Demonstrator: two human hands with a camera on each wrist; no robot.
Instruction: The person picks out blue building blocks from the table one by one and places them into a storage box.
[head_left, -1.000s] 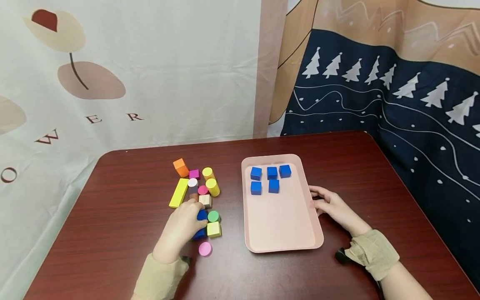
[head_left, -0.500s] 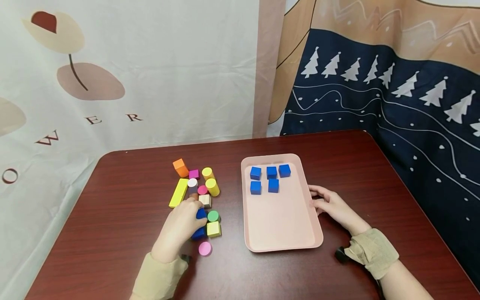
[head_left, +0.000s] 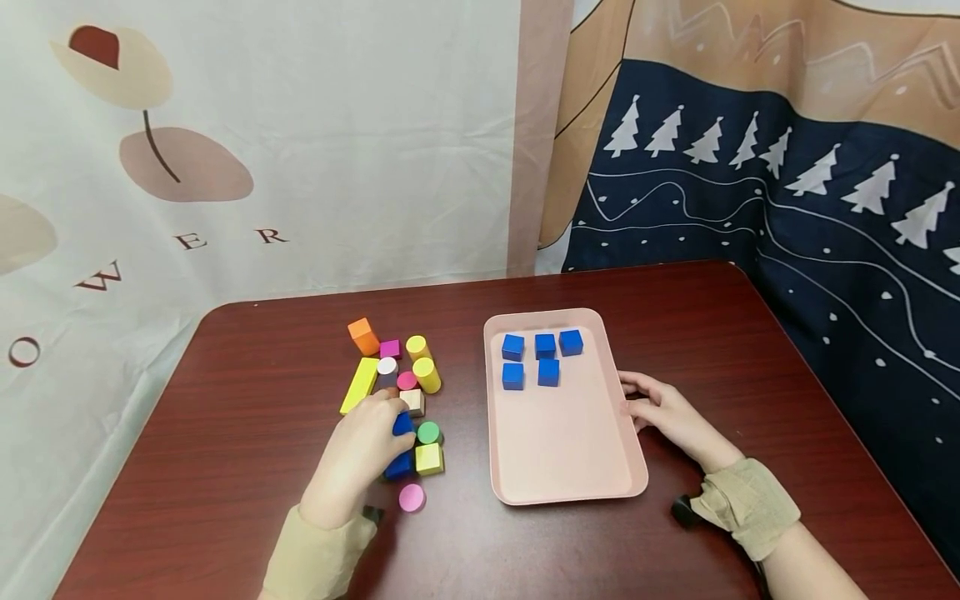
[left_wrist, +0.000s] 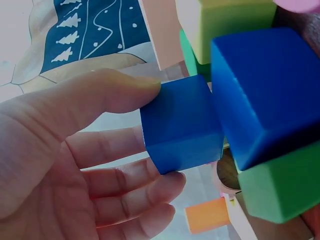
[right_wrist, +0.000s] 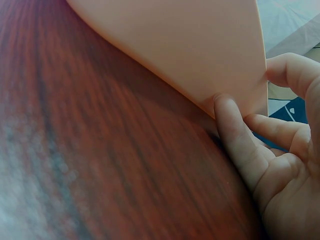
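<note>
My left hand (head_left: 360,454) pinches a small blue cube (left_wrist: 180,120) between thumb and fingers. Right beside it, in the left wrist view, is a larger blue block (left_wrist: 265,95), with a green block (left_wrist: 285,185) below it in that view. A green cylinder (head_left: 430,432) and a pale yellow cube (head_left: 429,459) sit just right of this hand. My right hand (head_left: 667,417) rests against the right side of a pink tray (head_left: 566,450), thumb and fingertips touching its outer wall. Several blue cubes (head_left: 548,372) lie in the tray's far half.
Beyond the left hand are an orange block (head_left: 364,336), a long yellow block (head_left: 360,385), two yellow cylinders (head_left: 427,375) and a natural wood cube (head_left: 412,403). A pink disc (head_left: 412,498) lies nearer. Printed cloths (head_left: 390,150) hang behind the brown table (head_left: 187,467).
The left hand and the blue cube in its fingers have shifted very slightly upward in the head view. The right hand and the tray have stayed in place.
</note>
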